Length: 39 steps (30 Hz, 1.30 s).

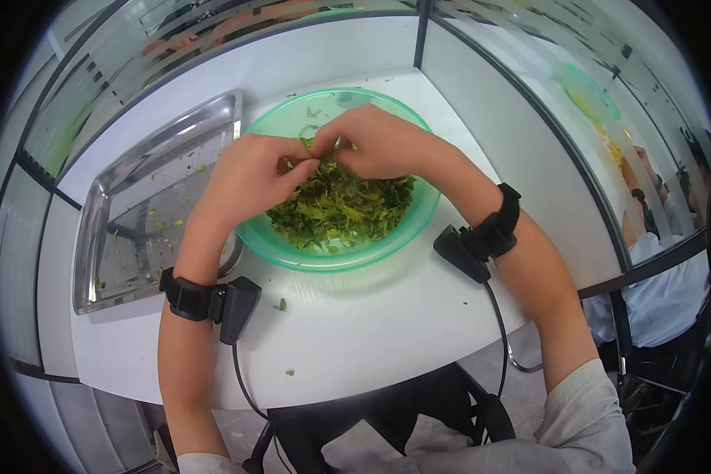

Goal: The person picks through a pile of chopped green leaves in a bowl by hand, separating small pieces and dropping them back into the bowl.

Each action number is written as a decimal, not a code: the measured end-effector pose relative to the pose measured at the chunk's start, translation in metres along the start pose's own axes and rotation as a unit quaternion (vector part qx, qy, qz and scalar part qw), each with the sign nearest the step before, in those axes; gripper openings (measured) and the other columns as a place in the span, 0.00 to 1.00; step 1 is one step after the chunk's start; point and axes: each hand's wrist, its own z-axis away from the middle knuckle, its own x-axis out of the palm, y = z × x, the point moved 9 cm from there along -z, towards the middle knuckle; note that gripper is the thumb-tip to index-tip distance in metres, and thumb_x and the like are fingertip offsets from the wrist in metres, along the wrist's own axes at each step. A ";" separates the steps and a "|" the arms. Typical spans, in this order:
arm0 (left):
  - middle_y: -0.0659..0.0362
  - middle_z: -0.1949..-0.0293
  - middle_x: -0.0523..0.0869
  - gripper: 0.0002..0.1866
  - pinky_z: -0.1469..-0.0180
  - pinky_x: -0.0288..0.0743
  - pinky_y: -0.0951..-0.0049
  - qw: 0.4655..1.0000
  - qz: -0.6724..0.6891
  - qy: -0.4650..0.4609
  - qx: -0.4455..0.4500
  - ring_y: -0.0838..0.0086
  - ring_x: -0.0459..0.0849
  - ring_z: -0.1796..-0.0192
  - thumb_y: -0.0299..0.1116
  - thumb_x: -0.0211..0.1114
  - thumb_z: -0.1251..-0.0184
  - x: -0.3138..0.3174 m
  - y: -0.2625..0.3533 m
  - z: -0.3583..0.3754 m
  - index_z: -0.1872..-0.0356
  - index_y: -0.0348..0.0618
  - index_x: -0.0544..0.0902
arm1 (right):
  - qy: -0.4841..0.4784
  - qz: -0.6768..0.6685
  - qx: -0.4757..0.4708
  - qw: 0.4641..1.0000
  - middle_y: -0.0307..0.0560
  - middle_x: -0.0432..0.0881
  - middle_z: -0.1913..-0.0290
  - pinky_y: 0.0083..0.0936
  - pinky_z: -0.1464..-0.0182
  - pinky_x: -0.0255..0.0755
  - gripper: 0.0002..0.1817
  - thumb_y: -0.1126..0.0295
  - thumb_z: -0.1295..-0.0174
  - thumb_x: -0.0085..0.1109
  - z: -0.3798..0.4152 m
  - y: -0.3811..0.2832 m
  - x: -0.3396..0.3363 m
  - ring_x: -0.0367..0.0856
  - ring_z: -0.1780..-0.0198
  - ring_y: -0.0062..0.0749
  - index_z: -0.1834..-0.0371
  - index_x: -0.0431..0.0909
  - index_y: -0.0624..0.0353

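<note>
A translucent green bowl on the white table holds a heap of torn leafy greens. Above the heap, my left hand and my right hand meet with their fingertips almost touching. Fingers and thumb are pinched together on each hand. A bit of green leaf shows between and just behind the fingertips, and both hands seem to grip it. The undersides of the fingers are hidden.
A metal tray with scattered leaf bits stands left of the bowl. Leaf scraps lie on the white table. Partitions enclose the back and sides. Beyond the right partition sits another person. Cables hang from both wrist devices.
</note>
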 end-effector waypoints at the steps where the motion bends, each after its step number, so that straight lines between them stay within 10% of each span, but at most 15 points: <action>1: 0.58 0.72 0.90 0.08 0.64 0.80 0.65 1.000 0.000 0.000 0.000 0.63 0.89 0.69 0.39 0.72 0.40 0.001 -0.001 0.000 0.64 0.49 0.90 | 0.000 0.000 0.000 1.000 0.52 0.89 0.59 0.35 0.52 0.79 0.13 0.79 0.41 0.56 0.000 -0.001 -0.001 0.87 0.57 0.43 0.56 0.86 0.59; 39: 0.60 0.71 0.90 0.07 0.66 0.80 0.69 0.995 0.056 0.073 0.041 0.69 0.89 0.70 0.33 0.68 0.42 -0.012 0.004 0.001 0.63 0.47 0.88 | 0.041 -0.144 0.009 0.989 0.45 0.89 0.62 0.27 0.49 0.82 0.15 0.72 0.40 0.68 -0.003 0.004 -0.014 0.88 0.57 0.30 0.49 0.83 0.58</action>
